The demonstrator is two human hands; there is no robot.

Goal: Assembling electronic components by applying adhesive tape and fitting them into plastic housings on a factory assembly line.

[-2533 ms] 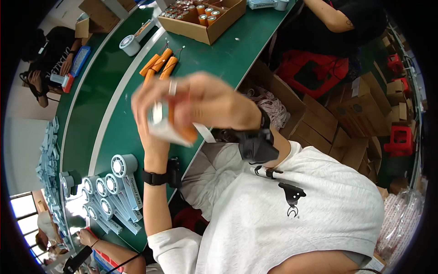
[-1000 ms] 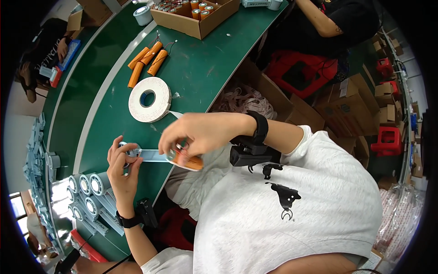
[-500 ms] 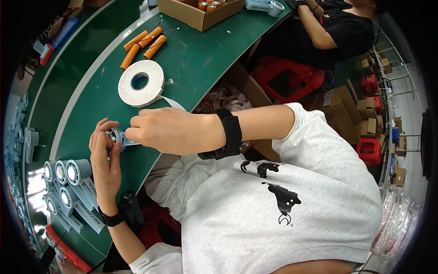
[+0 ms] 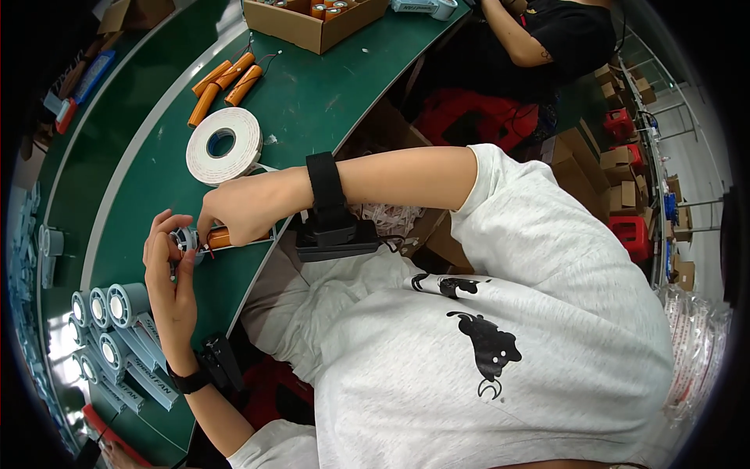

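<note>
My left hand [image 4: 170, 270] is closed round the head of a small light-blue fan [image 4: 184, 239], just above the table. My right hand [image 4: 254, 205] bends over the fan's handle, its fingers closed on an orange cylindrical battery [image 4: 221, 238]. The battery lies along the open handle, and a thin red wire shows at its end next to the fan head. My right fingers hide part of the handle and the battery. Beyond my right hand a roll of white double-sided tape [image 4: 248, 134] lies flat, with a loose strip running towards my wrist.
Several orange batteries [image 4: 205, 105] with wires lie beyond the tape. A cardboard box [image 4: 312, 33] of batteries stands at the far edge. Several light-blue fans [image 4: 129, 305] are stacked at the left. A co-worker's arm [image 4: 516, 35] shows at the top right. The green table [image 4: 328, 94] ends beside my body.
My right hand has rolled over and its wrist has lifted, so an orange battery in the fan's handle now shows. My left hand keeps its hold on the fan head. The whole view has shifted slightly.
</note>
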